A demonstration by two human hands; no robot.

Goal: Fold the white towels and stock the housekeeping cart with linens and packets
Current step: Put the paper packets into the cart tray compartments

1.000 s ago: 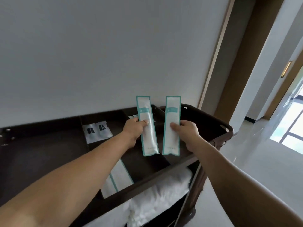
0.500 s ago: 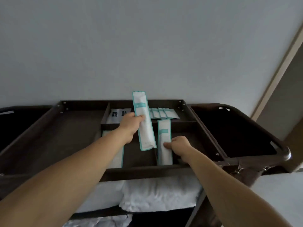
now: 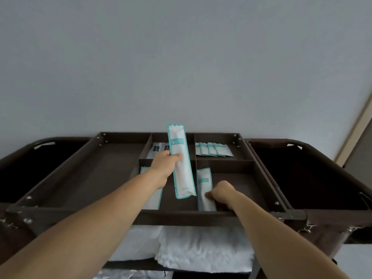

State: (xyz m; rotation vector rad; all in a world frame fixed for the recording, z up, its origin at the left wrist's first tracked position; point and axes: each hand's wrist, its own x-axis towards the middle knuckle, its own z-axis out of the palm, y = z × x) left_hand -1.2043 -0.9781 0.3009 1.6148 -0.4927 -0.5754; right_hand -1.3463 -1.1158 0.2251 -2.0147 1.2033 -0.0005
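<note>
Left hand (image 3: 164,166) grips long teal-edged packet (image 3: 184,178) mid-length, upright above cart tray (image 3: 181,216). Right hand (image 3: 220,195), at its 4 o'clock, pinches second packet (image 3: 203,180) lying in near-right compartment. Folded white towels (image 3: 201,246) at 6 o'clock, shelf below.

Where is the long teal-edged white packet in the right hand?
Head view: the packet lies in the brown cart tray's near-right compartment, beside its left divider.

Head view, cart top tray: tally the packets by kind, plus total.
Long teal-edged packets: 3 (one gripped by left hand, one by right hand, one beneath the left forearm)
Small teal sachets: 4, overlapping, so approximate
White packets with dark print: 2 showing, partly hidden
Total: 9 visible
</note>
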